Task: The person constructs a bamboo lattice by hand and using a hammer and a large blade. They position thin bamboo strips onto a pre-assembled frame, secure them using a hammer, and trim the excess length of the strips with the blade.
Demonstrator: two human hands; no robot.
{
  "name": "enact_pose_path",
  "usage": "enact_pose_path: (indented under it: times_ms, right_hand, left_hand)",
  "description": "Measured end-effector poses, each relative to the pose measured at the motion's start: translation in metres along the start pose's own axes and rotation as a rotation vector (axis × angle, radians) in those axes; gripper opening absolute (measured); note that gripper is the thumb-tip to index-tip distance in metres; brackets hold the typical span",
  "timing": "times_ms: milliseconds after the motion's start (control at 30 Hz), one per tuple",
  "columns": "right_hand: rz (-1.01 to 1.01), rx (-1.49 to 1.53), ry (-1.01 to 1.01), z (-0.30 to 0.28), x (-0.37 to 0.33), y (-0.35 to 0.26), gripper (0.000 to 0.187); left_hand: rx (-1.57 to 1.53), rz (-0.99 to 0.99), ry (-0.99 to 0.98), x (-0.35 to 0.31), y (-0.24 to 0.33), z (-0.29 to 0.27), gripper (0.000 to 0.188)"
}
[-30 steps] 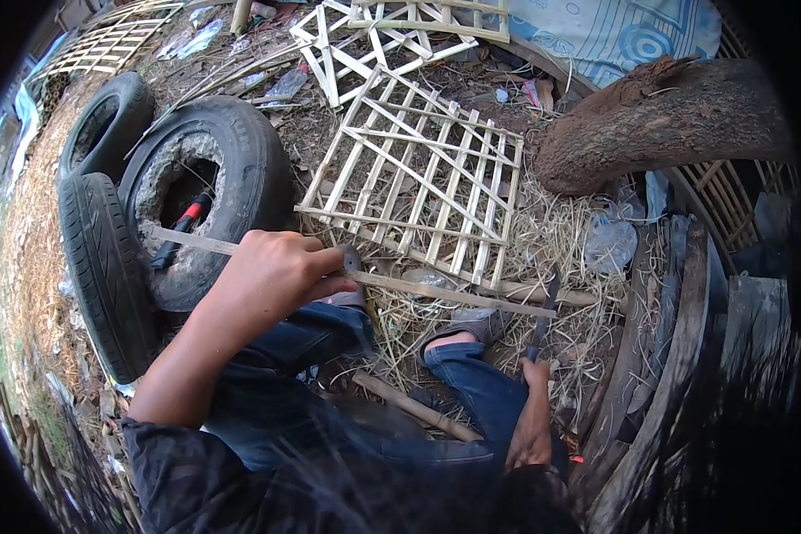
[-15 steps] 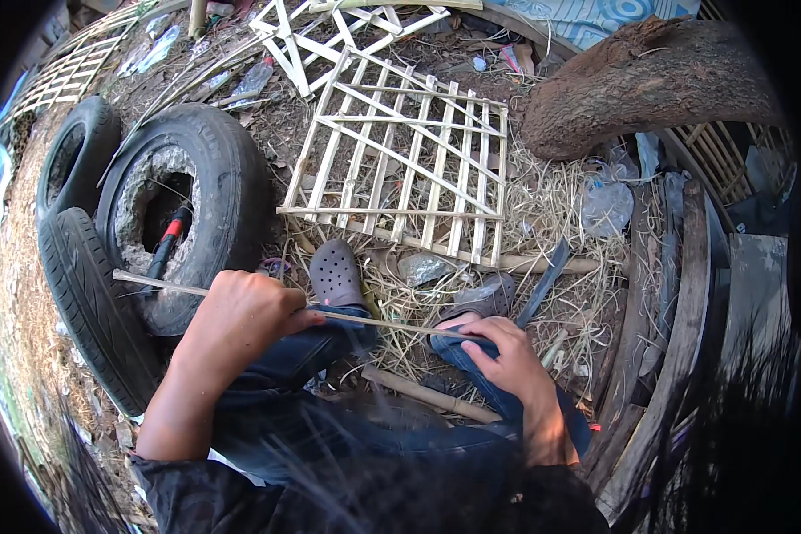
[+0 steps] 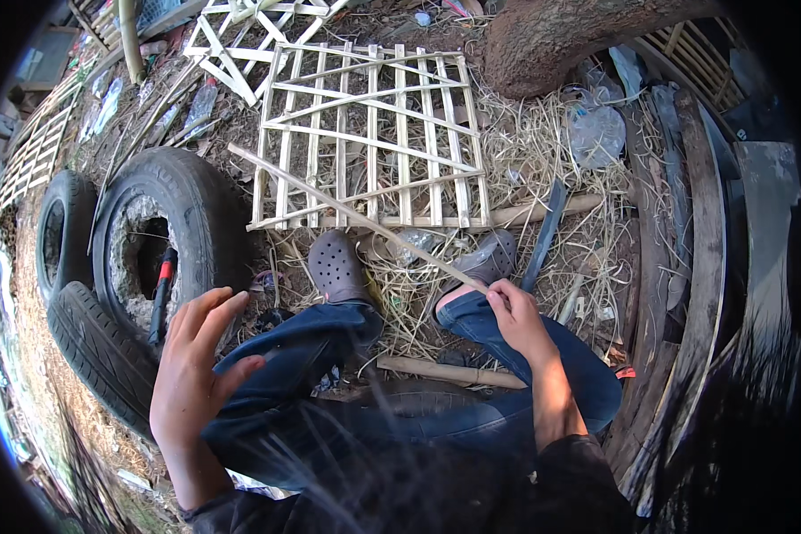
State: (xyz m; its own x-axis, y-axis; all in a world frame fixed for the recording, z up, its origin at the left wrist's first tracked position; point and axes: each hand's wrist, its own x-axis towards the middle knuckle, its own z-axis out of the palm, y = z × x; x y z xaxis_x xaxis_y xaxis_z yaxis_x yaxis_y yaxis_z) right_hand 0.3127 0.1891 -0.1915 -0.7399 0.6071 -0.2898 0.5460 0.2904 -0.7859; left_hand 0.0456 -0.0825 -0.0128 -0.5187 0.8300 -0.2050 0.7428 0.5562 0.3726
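Note:
A thin bamboo strip (image 3: 356, 217) is pinched at its near end by my right hand (image 3: 518, 320). From there it slants up and left, its far end over the left part of a bamboo lattice panel (image 3: 372, 142). My left hand (image 3: 203, 356) is raised beside the tires with its fingers apart, holding nothing. The panel lies on the ground beyond my feet, made of upright slats with crosswise and diagonal strips. A dark flat blade-like piece (image 3: 545, 236) rests on the straw near my right shoe (image 3: 488, 256); its kind I cannot make out.
Several old tires (image 3: 209, 222) stand at the left, one filled with concrete, with a black-and-red handled tool (image 3: 163, 289) in its hole. A thick tree trunk (image 3: 561, 44) is at the far right. Wooden planks (image 3: 699, 249) line the right side. More lattice (image 3: 231, 53) lies behind.
My left hand has let go of the strip and opened, moving slightly left and down. The strip has swung from roughly level to slanting away, still in my right hand. The view has shifted.

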Motion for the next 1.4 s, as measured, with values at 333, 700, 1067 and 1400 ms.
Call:
enact_pose_path:
  times_ms: [333, 700, 1067, 1400]
  right_hand:
    - [0.261, -0.359, 0.309, -0.065, -0.031, 0.073, 0.023]
    - [0.308, -0.462, 0.165, -0.138, -0.023, 0.121, 0.027]
    - [0.226, -0.244, 0.077, -0.087, 0.009, 0.186, 0.026]
    - [0.24, -0.15, -0.017, -0.068, 0.006, 0.212, 0.023]
  left_hand:
    - [-0.169, -0.225, 0.088, -0.032, -0.023, 0.032, 0.048]
    - [-0.204, -0.291, -0.038, -0.026, -0.034, 0.033, 0.044]
    - [-0.23, -0.299, -0.064, -0.025, -0.031, 0.032, 0.044]
    - [-0.252, -0.314, -0.083, -0.027, -0.037, 0.032, 0.044]
